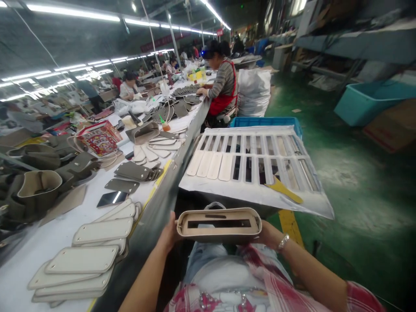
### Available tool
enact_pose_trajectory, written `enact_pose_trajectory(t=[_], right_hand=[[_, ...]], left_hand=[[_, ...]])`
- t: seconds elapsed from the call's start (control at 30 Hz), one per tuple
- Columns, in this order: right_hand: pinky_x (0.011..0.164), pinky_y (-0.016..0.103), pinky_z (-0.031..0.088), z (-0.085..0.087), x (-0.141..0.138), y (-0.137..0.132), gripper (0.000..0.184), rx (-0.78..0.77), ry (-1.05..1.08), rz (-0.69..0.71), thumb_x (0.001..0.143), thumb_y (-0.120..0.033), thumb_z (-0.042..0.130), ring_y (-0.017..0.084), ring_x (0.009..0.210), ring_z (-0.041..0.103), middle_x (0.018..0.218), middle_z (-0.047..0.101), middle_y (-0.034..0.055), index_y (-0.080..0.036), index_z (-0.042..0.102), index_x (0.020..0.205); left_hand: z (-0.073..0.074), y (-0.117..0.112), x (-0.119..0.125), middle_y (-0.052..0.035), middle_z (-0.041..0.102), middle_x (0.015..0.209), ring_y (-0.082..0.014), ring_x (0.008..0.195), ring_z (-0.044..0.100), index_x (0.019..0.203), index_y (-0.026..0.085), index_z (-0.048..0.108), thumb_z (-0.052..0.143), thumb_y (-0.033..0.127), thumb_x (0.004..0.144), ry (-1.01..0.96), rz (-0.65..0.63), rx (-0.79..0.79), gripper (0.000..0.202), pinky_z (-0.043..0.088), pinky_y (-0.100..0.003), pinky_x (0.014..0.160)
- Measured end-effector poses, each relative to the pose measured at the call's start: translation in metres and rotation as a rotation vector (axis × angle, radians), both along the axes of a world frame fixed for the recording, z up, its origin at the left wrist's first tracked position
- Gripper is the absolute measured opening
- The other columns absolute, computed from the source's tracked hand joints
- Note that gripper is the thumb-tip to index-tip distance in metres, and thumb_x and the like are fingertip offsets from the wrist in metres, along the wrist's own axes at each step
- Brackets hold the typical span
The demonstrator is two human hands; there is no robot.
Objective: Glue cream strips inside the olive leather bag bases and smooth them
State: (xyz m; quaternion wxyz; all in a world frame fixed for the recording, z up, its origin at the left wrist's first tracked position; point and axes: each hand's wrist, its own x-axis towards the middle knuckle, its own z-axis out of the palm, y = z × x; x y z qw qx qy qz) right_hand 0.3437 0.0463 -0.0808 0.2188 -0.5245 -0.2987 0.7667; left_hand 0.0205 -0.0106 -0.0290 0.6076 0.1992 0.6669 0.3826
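Note:
A handbag body (219,238) with an open top sits over my lap, its beige lining and a dark slot inside facing up. My left hand (170,233) grips its left end, and my right hand (270,235) holds the right end; the bag hides part of the fingers of both. Just beyond the bag stands a white slotted rack (201,184), with several pale flat panels (210,164) lying on its left side. A yellow spatula-like tool (284,190) rests across the rack's near right edge.
Along the left runs a long white-topped table (78,216) with stacked pale panels (82,260), grey flaps (131,171), a phone (112,199) and grey bag bodies (39,184). A person in a red apron (224,93) works further along. Teal bin (367,104) at right.

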Motion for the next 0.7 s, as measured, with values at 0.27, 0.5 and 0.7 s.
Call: enact_pose_trajectory(t=[0.27,0.5,0.7], right_hand=[[0.055,0.027,0.048,0.065,0.024,0.002,0.073,0.186,-0.373,0.175,0.08,-0.07,0.018,0.017,0.061,0.061,0.083,0.064,0.0136,-0.01,0.06,0.078],[0.047,0.022,0.042,0.095,0.015,0.005,0.044,0.565,-0.906,0.709,0.085,-0.045,0.039,0.014,0.045,0.057,0.059,0.062,0.0092,-0.011,0.06,0.066],[0.071,0.039,0.043,0.102,0.001,0.007,0.017,0.818,-1.02,0.922,0.073,-0.009,0.048,0.032,0.081,0.061,0.077,0.064,0.0209,-0.009,0.063,0.064]], left_hand=[[0.026,0.008,-0.02,0.001,0.046,0.04,-0.0166,0.038,0.05,0.056,0.018,0.05,0.039,0.06,0.073,0.741,-0.727,-0.118,0.046,0.037,-0.025,0.037],[0.022,0.012,-0.014,0.0027,0.041,0.037,-0.0142,0.032,0.045,0.056,0.018,0.043,0.036,0.036,0.071,0.634,-0.75,-0.264,0.025,0.035,-0.023,0.032],[0.028,0.016,-0.022,0.0034,0.038,0.032,-0.014,0.028,0.041,0.053,0.019,0.043,0.04,0.031,0.068,0.692,-0.768,-0.174,0.02,0.033,-0.023,0.031]])
